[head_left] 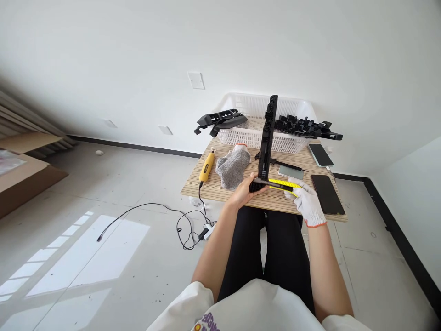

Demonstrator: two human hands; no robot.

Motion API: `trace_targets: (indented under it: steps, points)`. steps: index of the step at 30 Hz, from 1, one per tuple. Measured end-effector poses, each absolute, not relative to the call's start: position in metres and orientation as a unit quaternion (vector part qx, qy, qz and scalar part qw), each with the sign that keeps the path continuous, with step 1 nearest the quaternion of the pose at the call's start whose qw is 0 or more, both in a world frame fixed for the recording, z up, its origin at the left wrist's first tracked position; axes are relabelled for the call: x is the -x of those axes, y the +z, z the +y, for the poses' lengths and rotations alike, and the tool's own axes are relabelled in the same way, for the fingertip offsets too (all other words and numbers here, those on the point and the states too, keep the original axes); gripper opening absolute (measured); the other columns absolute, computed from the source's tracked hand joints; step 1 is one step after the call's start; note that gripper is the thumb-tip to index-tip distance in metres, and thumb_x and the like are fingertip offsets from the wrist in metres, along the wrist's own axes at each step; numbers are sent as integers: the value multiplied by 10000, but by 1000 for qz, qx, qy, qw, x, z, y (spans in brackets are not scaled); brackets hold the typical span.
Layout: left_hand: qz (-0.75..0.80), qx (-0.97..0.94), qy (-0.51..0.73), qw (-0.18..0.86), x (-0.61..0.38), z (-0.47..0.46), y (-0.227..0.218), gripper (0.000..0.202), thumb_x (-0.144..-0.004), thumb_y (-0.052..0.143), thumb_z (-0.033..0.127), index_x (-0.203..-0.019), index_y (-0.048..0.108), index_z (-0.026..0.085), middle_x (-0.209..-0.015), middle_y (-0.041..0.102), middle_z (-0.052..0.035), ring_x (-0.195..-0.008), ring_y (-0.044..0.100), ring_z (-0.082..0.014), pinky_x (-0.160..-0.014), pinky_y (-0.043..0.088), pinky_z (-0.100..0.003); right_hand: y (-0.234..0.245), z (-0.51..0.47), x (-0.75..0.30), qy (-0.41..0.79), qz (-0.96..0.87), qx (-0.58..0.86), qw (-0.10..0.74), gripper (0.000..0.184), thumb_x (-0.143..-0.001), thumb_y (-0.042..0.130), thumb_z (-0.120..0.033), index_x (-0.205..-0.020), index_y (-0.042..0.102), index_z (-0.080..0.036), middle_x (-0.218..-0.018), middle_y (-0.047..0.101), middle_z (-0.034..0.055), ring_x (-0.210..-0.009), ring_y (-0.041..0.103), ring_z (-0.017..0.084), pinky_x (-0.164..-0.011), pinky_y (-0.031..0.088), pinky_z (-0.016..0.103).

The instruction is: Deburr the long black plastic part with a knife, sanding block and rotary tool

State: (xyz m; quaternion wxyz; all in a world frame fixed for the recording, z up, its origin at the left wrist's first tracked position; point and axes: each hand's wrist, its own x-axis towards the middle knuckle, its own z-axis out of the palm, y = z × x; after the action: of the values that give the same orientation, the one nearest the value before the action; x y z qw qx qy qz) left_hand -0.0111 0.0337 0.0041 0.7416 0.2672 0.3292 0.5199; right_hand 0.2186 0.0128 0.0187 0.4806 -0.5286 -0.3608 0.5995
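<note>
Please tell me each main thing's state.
Long black plastic part: held at near end
Bare left hand: gripping that part
Yellow-black cutter: held crosswise
White-gloved right hand: gripping cutter
White plastic basket: holding black parts
Yellow cylindrical tool: lying, corded, power unclear
Black rectangular phone: screen dark
Pale-edged phone: screen dark, cable attached

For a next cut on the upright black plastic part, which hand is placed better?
Probably the right hand: it holds the yellow utility knife near the lower end of the black plastic part. The left hand is occupied, supporting that part.
</note>
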Motion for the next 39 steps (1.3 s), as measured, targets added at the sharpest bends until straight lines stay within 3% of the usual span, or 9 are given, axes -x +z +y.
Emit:
trace_targets:
  steps: [6, 10, 19, 27, 30, 33, 36, 39]
  points:
    - [315, -277, 507, 753, 12, 35, 5, 317, -984, 532, 374, -1091, 715, 138, -1200, 703, -150, -1170, 655, -280, -1077, 479, -487, 15, 16, -221, 607, -379, 540, 443, 504, -660, 653, -217, -1161, 701, -189, -996, 731, 102, -714, 739, 198, -311, 243, 115]
    - [320, -250, 522, 751, 12, 35, 5, 279, -985, 532, 322, -1054, 724, 132, -1152, 715, -132, -1149, 660, -265, -1034, 527, -475, 13, 18, -222, 592, -350, 537, 488, 524, -659, 649, -228, -1182, 683, -214, -1009, 728, 89, -759, 739, 198, -319, 262, 114]
    - [325, -268, 526, 739, 13, 35, 4, 265, -976, 550, 324, -1069, 729, 152, -1192, 698, -105, -1177, 631, -252, -1020, 544, -458, 17, 18, -218, 602, -355, 527, 484, 486, -637, 656, -222, -1121, 698, -203, -985, 717, 75, -716, 727, 171, -344, 279, 114]
    - [351, -279, 505, 737, 13, 32, 7, 280, -971, 551, 358, -1081, 711, 156, -1178, 707, -112, -1190, 622, -264, -1032, 527, -472, 19, 12, -220, 610, -375, 536, 448, 529, -667, 649, -230, -1194, 690, -196, -982, 721, 100, -677, 713, 168, -333, 198, 115]
    - [364, -271, 500, 738, 11, 31, 10, 305, -959, 568, 399, -1086, 709, 160, -1165, 713, -123, -1193, 619, -276, -1022, 532, -476, 21, 11, -219, 621, -381, 535, 427, 501, -668, 660, -220, -1167, 708, -201, -1073, 715, 102, -736, 720, 186, -368, 320, 134]
    - [391, -271, 487, 733, 12, 28, 10, 358, -929, 599, 467, -1123, 705, 185, -1201, 700, -114, -1220, 598, -290, -1026, 528, -484, 22, 9, -219, 610, -386, 537, 436, 420, -691, 651, -211, -1102, 733, -192, -1154, 696, 96, -832, 718, 206, -576, 530, 228]
    - [451, -303, 469, 696, 17, 23, 1, 478, -922, 544, 580, -1191, 693, 214, -1270, 672, -108, -1290, 543, -311, -1111, 441, -518, 15, 1, -223, 612, -413, 552, 388, 427, -773, 646, -285, -1187, 704, -197, -1033, 715, 96, -781, 694, 207, -691, 565, 330]
    - [568, -315, 440, 620, 20, 18, -9, 530, -879, 543, 661, -1181, 710, 258, -1282, 666, -79, -1335, 508, -307, -1206, 313, -496, 4, -8, -225, 660, -408, 555, 300, 599, -838, 589, -510, -1343, 603, -188, -713, 679, 62, -489, 556, 154, -483, 477, 305]
